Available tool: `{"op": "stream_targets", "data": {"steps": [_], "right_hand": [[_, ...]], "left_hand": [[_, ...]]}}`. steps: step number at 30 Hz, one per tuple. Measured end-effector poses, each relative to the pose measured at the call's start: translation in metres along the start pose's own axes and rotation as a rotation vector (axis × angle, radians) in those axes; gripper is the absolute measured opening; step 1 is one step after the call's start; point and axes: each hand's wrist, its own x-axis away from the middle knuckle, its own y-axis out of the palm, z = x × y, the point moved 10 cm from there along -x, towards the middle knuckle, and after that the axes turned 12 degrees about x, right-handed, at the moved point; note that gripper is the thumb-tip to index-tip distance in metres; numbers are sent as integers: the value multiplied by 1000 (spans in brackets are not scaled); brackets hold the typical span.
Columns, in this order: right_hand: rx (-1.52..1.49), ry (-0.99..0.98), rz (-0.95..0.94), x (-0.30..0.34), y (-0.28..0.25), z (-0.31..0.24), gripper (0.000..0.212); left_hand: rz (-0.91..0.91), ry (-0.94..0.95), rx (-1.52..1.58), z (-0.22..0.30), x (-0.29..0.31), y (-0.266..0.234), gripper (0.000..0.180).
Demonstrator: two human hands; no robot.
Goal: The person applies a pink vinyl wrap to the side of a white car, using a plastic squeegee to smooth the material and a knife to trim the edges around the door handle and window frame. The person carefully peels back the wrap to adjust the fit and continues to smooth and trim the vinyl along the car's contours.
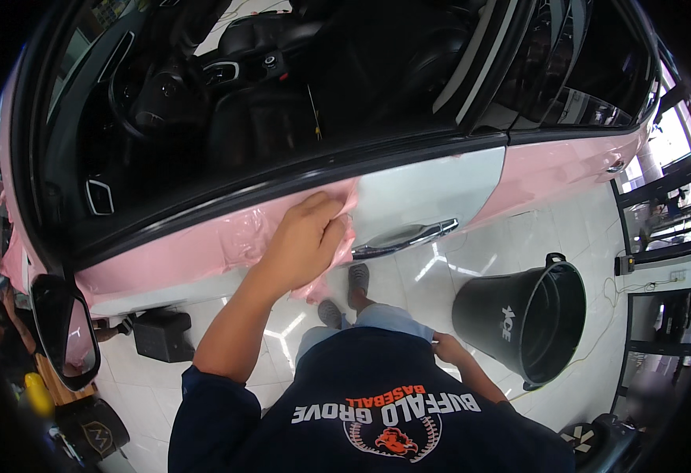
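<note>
My left hand [308,236] is closed on a bunched edge of pink vinyl wrap [345,236] at the car door. Behind this edge, toward the rear, the door skin [424,189] is bare and pale, with a chrome door handle [408,238]. Forward of my hand the film is wrinkled and loose on the door, and a crumpled flap of it hangs below my wrist. My right hand [446,347] is down beside my right thigh, near the hem of my shorts; its fingers are mostly hidden.
A large dark trash can [479,315] lies tilted to my right on the white tile floor [408,292]. The side mirror [66,335] juts out at left, near a black box [163,335]. Another person's arm shows at far left. The car's rear panel [550,169] is pink.
</note>
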Motion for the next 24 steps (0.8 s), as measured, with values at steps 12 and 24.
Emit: {"op": "stream_targets", "data": {"steps": [12,24], "right_hand": [[-619,-484,204,26,-275,-375,38],[-421,-431,662,25,-291,-405,25]], "left_hand": [[-130,-51,-244,6,6,1,16],[-194,172,-193,13,-7,13,14]]}}
